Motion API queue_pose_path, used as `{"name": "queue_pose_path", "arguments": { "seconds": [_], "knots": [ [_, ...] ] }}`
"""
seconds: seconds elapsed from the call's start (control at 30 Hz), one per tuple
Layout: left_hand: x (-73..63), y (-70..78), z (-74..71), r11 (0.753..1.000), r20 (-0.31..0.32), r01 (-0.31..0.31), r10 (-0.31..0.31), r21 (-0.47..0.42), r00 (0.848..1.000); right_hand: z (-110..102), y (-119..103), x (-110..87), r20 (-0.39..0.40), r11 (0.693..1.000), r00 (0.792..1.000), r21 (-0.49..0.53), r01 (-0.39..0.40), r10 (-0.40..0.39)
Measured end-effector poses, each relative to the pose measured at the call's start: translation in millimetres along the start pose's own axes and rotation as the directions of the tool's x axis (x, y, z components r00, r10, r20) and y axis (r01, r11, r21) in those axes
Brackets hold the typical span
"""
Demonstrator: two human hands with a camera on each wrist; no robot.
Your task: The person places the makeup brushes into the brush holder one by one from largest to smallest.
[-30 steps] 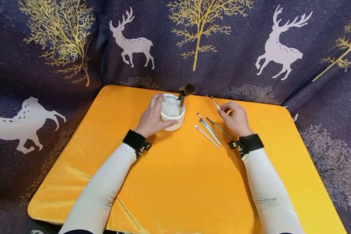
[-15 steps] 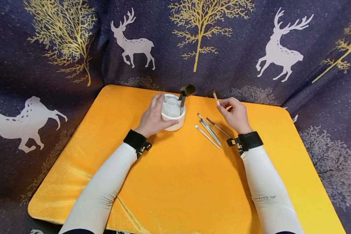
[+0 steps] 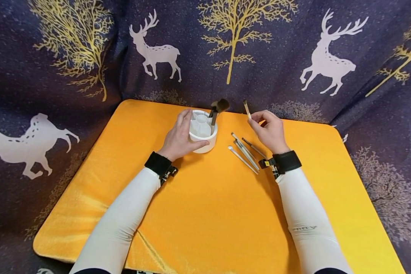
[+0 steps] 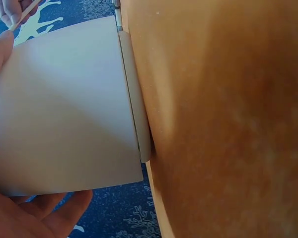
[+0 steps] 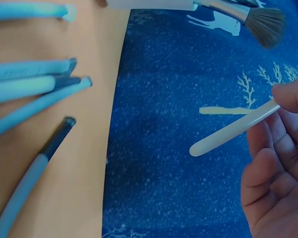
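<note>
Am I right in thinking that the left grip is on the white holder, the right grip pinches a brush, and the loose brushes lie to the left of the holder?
Not quite: the head view shows the loose brushes lying to the right of the white holder. The left grip is on that holder, and the right grip pinches a brush.

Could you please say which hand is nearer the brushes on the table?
The right hand: it is right of those brushes, pinching another brush; the left hand is farther left, gripping the white holder.
</note>
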State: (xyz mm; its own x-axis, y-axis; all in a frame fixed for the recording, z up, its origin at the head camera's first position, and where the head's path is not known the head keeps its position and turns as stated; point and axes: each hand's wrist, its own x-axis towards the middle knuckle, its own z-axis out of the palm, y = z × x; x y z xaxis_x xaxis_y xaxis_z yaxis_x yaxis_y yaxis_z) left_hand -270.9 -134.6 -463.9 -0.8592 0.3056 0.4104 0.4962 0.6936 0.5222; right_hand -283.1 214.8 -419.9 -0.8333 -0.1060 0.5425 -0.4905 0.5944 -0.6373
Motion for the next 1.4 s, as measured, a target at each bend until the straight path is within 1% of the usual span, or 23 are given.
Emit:
{"name": "queue_pose_path", "arguments": {
  "seconds": [0.2,0.5,0.73,1.17,1.4],
  "knots": [
    [0.0,0.3,0.8,1.0,-0.002,-0.002,0.002,0.007,1.0,3.0,-6.2,2.0,0.0,0.999,1.0,0.04,-0.001,0.001],
    [-0.7,0.5,0.9,1.0,0.003,0.007,-0.007,0.007,1.0,9.5,-17.0,7.3,-0.023,0.996,1.0,0.092,0.004,-0.002],
    [-0.8,-0.1,1.0,1.0,-0.005,-0.006,0.006,0.012,1.0,16.0,-25.5,9.3,-0.029,0.992,0.999,0.124,0.018,-0.014],
    [-0.5,-1.2,0.1,1.0,-0.008,-0.009,0.009,0.014,1.0,30.9,-45.6,15.2,-0.011,0.978,0.999,0.204,0.05,-0.049],
    [-0.2,-1.4,0.0,1.0,-0.01,-0.012,0.012,0.013,1.0,40.0,-54.1,17.6,-0.002,0.975,0.998,0.213,0.065,-0.066]
  ]
}}
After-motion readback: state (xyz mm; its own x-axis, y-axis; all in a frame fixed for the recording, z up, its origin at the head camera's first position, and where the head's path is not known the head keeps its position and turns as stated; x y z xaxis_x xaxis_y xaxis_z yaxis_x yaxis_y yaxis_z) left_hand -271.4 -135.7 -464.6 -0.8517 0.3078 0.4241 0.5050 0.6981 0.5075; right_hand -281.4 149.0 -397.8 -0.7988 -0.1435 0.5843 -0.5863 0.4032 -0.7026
